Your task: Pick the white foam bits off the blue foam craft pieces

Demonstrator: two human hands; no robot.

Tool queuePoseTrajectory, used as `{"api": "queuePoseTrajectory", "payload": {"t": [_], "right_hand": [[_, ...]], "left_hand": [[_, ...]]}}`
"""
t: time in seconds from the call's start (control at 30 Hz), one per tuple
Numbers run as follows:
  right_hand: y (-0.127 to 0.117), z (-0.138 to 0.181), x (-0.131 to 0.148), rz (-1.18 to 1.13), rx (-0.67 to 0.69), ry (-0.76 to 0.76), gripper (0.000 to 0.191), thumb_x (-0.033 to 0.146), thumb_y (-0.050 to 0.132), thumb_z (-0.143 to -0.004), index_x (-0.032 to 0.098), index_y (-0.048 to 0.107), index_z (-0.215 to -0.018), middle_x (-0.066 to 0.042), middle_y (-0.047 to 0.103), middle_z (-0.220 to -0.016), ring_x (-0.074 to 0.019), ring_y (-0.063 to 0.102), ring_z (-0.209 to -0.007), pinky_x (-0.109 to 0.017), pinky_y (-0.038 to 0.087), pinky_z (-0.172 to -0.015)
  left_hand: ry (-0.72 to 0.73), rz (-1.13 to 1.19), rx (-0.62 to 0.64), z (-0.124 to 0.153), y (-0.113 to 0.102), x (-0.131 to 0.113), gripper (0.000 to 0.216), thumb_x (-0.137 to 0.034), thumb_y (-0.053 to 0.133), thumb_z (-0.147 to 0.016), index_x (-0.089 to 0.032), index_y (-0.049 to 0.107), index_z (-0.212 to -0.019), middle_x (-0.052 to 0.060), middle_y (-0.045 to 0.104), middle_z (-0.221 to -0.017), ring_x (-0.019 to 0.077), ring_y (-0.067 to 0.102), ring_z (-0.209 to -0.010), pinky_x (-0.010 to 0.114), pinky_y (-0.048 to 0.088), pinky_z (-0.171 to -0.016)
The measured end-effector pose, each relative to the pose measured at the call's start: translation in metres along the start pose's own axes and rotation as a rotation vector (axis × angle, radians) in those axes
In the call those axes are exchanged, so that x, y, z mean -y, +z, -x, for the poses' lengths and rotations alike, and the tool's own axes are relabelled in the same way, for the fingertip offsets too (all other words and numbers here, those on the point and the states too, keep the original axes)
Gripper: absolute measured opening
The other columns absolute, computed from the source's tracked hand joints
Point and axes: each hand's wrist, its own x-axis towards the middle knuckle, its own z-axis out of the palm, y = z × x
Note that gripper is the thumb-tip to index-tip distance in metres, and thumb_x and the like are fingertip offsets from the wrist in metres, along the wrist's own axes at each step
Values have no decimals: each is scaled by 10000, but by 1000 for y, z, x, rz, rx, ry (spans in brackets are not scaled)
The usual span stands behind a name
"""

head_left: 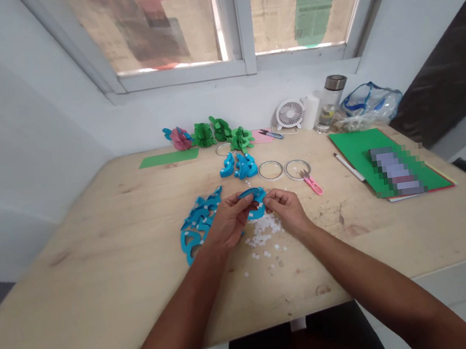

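Observation:
Over the middle of the wooden table (111, 259), my left hand (233, 217) pinches a blue paper cutout (257, 211) with a curved, ring-like outline. My right hand (283, 207) has its fingers pressed together at the cutout's right edge; whether it grips the paper or a tiny piece there is too small to tell. Small white paper bits (261, 238) lie scattered below the hands. Left of my left hand spreads a pile of blue paper cutouts (198, 222) with white squares on them. Beyond the hands stand folded blue paper pieces (244, 165).
Rolls of tape (270, 162) and pink-handled scissors (314, 184) lie beyond my right hand. Green paper figures (221, 129), a small fan (290, 113) and a glass bottle (327, 107) stand at the back. Green sheets (359, 152) with a blurred phone-like object lie at right.

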Motion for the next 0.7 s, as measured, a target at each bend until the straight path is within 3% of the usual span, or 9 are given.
{"api": "queuePoseTrajectory", "payload": {"t": [0.7], "right_hand": [[1, 2, 2, -109, 32, 14, 121, 296, 660, -692, 180, 639, -666, 15, 582, -597, -103, 499, -552, -229, 391, -542]], "left_hand": [[21, -47, 0, -5, -7, 6, 211, -226, 785, -576, -143, 714, -756, 52, 702, -789, 130, 604, -704, 255, 465, -710]]}}
